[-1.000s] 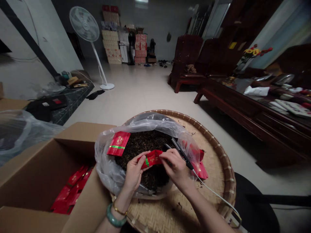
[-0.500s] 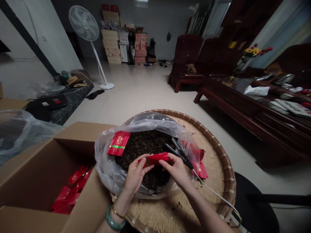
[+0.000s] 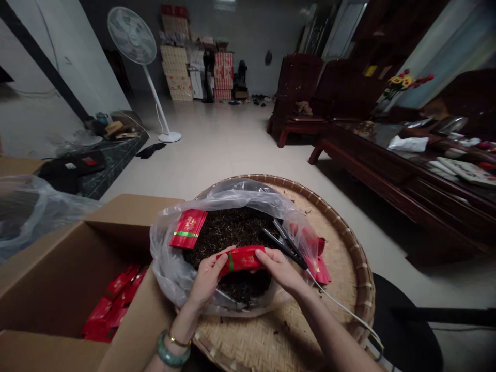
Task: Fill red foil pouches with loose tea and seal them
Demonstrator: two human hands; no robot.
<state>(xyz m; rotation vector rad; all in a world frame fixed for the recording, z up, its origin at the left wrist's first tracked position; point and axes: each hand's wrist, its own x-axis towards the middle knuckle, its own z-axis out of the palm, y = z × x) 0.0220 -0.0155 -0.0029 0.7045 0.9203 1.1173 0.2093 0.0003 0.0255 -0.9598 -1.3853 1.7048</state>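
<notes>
Between my two hands a red tea packet (image 3: 244, 260) with a green band and gold print is held sideways. My left hand (image 3: 208, 276) pinches its banded end, and my right hand (image 3: 278, 266) grips the other end. Under them lies a clear plastic bag (image 3: 170, 268) of dark, twisted loose tea leaves (image 3: 227, 225). A stack of flat red packets (image 3: 189, 229) rests on the bag's left side. On the right side of the bag lies a black hair-straightener-like sealer (image 3: 285, 245) with its jaws apart and a white cord. More red packets (image 3: 321, 268) lie beside the bag.
The bag sits on a round woven bamboo tray (image 3: 349, 248). At left stands an open cardboard box (image 3: 132, 206) with several red packets (image 3: 112, 305) inside. A white fan (image 3: 134, 39), a dark wooden table (image 3: 372, 170) and stacked cartons (image 3: 176, 72) are farther off.
The red packet has turned so more of its printed face and green band show. My left hand has shifted slightly left, and my right hand now holds the packet's upper right corner.
</notes>
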